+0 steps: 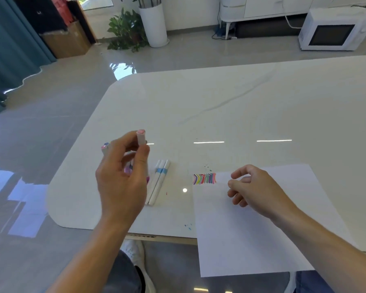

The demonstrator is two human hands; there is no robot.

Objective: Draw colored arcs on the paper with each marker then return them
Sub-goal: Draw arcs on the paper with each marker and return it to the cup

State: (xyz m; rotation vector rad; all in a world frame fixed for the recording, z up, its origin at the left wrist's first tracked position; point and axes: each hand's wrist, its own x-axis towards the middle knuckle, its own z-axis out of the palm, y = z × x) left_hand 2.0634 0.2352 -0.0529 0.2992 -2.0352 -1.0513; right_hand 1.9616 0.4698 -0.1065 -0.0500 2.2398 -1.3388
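Far left, we pick up the left hand (123, 178), raised above the near left part of the white table (220, 106), back of the hand toward us and fingers curled in. Thumb and fingertips pinch a white marker with a pink cap (141, 137), which stands upright with the cap end on top, clear of the fingers. Just left of it, two more marker ends (105, 145), one pink and one blue, poke out from behind the knuckles; whether this hand holds those as well, we cannot tell. A bit of purple (147, 179) shows under the heel of the thumb, too hidden to read. Moving right, we find three white markers with blue bands (160, 182) lying side by side on the tabletop, touching one another, just beside the left hand and apart from the sheet. Next comes the paper (241, 240), a white sheet lying flat with its near edge hanging over the table's front edge. In its far left corner we see the row of coloured arcs (204, 178), packed tight: purple, yellow, blue, red, green among them. Right of those arcs is the right hand (254, 187), over the upper part of the sheet, fingers loosely curled, thumb close to the forefinger, and nothing in its grasp. Whether its lower fingers touch the paper, we cannot say. A few blue ink specks (188, 226) dot the table by the sheet's left edge.
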